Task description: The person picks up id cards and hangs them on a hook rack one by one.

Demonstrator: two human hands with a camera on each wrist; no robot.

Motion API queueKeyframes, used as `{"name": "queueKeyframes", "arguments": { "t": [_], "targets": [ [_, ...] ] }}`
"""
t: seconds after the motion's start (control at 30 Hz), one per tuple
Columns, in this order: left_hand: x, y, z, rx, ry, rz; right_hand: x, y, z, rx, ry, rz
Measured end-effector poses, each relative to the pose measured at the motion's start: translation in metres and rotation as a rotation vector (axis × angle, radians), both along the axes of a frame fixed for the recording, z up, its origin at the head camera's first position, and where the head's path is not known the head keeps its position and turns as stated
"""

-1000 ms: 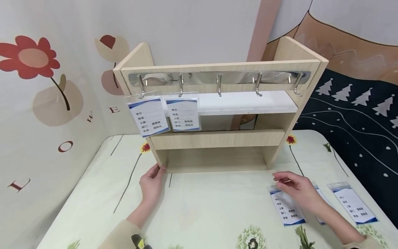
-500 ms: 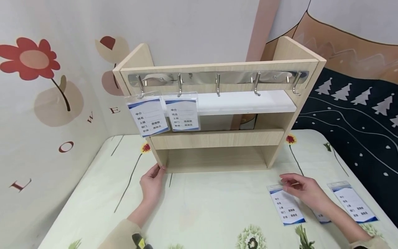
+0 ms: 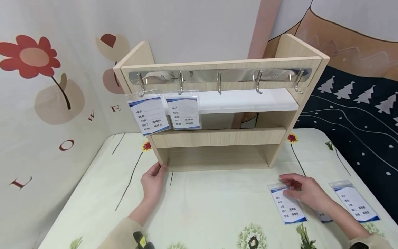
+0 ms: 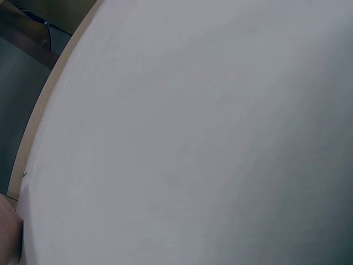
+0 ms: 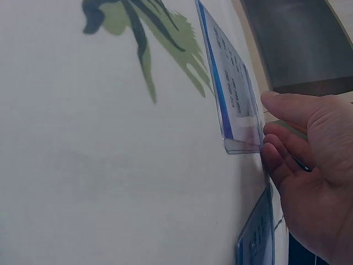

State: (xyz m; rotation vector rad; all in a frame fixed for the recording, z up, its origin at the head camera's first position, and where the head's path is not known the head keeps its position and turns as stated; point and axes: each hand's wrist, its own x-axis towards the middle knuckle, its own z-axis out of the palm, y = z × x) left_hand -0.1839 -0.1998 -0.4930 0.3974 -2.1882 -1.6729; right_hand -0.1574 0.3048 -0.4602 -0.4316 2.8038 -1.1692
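Note:
A pale wooden shelf unit (image 3: 217, 136) stands on the table with a row of metal hooks (image 3: 219, 83) along its upper front. Two clear-sleeved badge cards, a tilted one (image 3: 149, 117) and a straighter one (image 3: 182, 114), hang at the two leftmost hooks. My left hand (image 3: 152, 183) holds the unit's lower left corner between thumb and fingers. Loosely bent, my right hand (image 3: 306, 190) is over the upper end of a badge card (image 3: 290, 209) lying on the table. In the right wrist view its fingertips are close to a badge card (image 5: 231, 88); contact is unclear.
Another badge card (image 3: 356, 202) lies at the right, and one more (image 3: 324, 217) is mostly hidden under my right forearm. A white board (image 3: 245, 101) spans the unit behind the hooks. The flower-print cloth (image 3: 202, 204) covers the table; a patterned wall (image 3: 77, 45) stands behind.
My right hand has shifted slightly to the right, over the nearest lying badge card, and then nearly stopped. My left hand stays at the unit's corner.

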Motion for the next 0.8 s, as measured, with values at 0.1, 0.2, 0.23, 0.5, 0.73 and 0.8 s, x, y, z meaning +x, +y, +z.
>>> {"name": "queueKeyframes", "arguments": {
  "t": [0.1, 0.2, 0.23, 0.5, 0.73, 0.8],
  "targets": [
    [0.000, 0.000, 0.000, 0.000, -0.005, 0.002, -0.002, -0.001, 0.000, 0.012, -0.006, 0.005],
    [-0.001, 0.000, 0.000, 0.002, -0.008, 0.005, -0.004, -0.001, -0.001, 0.035, -0.010, 0.008],
    [-0.001, 0.000, 0.000, 0.003, -0.010, 0.005, -0.005, -0.001, -0.001, 0.045, -0.007, 0.010],
    [0.000, 0.000, 0.001, 0.005, -0.014, -0.001, -0.007, -0.001, -0.001, 0.115, 0.040, 0.006],
    [0.000, 0.001, 0.002, 0.012, -0.009, 0.006, -0.011, -0.002, 0.003, 0.187, -0.008, -0.004],
    [0.000, 0.001, 0.001, 0.012, -0.008, 0.010, -0.013, -0.001, 0.005, 0.180, -0.023, 0.008]
  ]
}}
